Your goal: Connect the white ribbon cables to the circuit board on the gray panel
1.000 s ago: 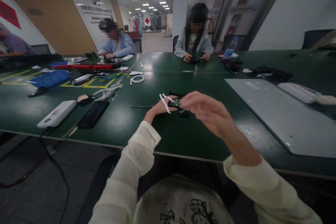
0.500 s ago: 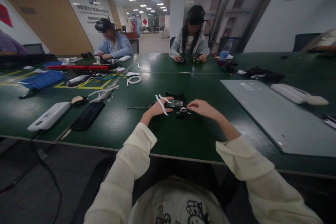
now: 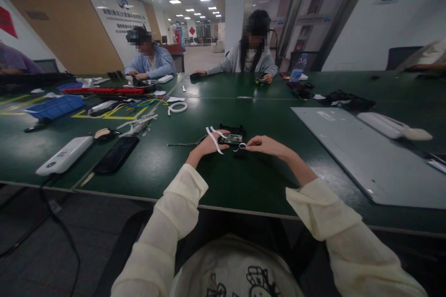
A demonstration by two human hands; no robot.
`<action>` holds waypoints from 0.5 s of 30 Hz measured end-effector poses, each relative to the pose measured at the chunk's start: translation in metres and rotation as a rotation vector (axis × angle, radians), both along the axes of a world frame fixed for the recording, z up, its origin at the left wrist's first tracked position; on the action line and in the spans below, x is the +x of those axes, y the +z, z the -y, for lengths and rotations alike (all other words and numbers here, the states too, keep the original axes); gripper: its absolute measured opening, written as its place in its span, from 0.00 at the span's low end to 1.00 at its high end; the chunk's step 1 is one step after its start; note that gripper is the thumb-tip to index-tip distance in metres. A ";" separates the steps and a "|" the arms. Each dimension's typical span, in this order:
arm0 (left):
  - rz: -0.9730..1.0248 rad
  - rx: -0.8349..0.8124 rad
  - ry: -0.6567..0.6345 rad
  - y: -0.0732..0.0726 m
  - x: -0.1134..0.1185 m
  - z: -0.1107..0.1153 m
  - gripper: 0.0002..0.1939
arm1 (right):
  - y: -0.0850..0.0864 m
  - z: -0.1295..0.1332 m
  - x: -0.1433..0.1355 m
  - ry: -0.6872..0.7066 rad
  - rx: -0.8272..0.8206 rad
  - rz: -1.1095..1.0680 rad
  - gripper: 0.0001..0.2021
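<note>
A black device with a bare circuit board (image 3: 232, 138) lies on the green table. My left hand (image 3: 206, 145) grips its left side, fingers at the back and thumb in front. Two white flat strips (image 3: 214, 141) lie across that hand, one longer than the other. In front of the board a short white strip (image 3: 240, 146) curls up, and my right hand (image 3: 267, 145) pinches its right end between thumb and index finger. Below this strip sits a small black piece (image 3: 239, 153), its shape hard to make out. A thin cable (image 3: 183, 144) runs left from the device.
A black phone (image 3: 116, 155) and a white power bank (image 3: 65, 155) lie to the left. Behind them are a blue tray (image 3: 55, 106) and a white coil (image 3: 178, 107). A grey panel (image 3: 348, 148) lies right. Two people work across the table.
My right hand has moved slightly left and closed on the curled white strip. My left hand stays put. Across the table, a person's arm has stretched out sideways with a dark object.
</note>
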State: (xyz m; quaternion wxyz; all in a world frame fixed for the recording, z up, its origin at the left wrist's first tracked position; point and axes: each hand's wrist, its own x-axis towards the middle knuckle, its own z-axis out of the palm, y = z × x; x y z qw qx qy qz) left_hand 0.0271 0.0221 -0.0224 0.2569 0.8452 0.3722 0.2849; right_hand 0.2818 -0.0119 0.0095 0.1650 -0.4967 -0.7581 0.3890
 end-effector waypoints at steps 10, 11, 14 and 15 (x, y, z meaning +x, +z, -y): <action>0.002 0.026 -0.015 -0.005 0.000 -0.005 0.27 | -0.004 -0.003 0.002 -0.094 -0.112 -0.162 0.15; 0.008 0.020 -0.015 -0.006 0.000 -0.006 0.27 | -0.003 -0.003 0.002 -0.098 -0.139 -0.220 0.15; 0.021 0.002 -0.017 -0.007 -0.002 -0.006 0.28 | 0.001 0.000 0.000 -0.101 -0.246 -0.419 0.13; 0.025 -0.006 -0.022 -0.007 -0.002 -0.005 0.28 | 0.004 0.002 0.000 -0.099 -0.277 -0.477 0.12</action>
